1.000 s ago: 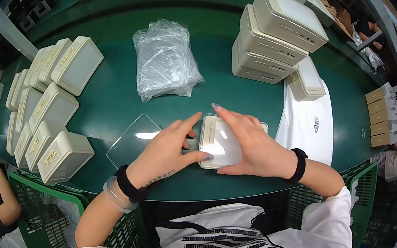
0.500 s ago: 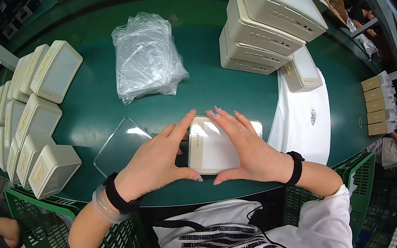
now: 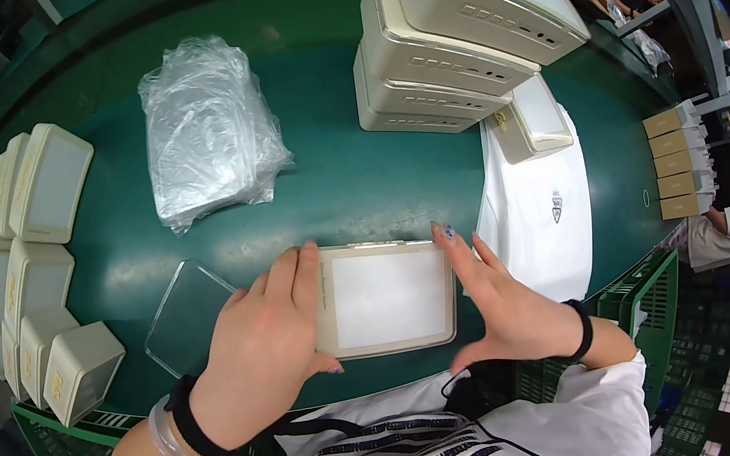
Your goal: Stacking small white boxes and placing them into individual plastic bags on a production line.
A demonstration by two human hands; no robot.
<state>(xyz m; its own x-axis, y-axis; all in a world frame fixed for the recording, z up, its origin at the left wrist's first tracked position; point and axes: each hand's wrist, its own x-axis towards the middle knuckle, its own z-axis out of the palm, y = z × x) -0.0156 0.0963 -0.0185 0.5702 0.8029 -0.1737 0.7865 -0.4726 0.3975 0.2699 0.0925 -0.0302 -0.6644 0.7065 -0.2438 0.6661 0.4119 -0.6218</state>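
A cream-coloured boxy device (image 3: pixel 326 315) with a flat white front panel lies face up before me near the table's front edge. My left hand (image 3: pixel 269 335) wraps its left side, fingers at the far left corner and thumb at the near one. My right hand (image 3: pixel 516 310) is spread along the right side; a fingertip touches the far right corner while the thumb is apart, below the near corner. Left of the device, partly behind my left hand, lies a clear plastic cover (image 3: pixel 177 317). What is under the device is hidden.
A pile of clear plastic bags (image 3: pixel 212 133) lies farther back. Cream devices stand stacked (image 3: pixel 454 62) at the far right; another device (image 3: pixel 534 121) rests on a white cloth (image 3: pixel 546 215). Several more devices (image 3: pixel 47 199) line the left. Green crates (image 3: pixel 652 302) flank me.
My hands have drawn apart, uncovering most of the device's front panel. The device looks larger and more squarely faced. The whole view has shifted, so surroundings sit farther left.
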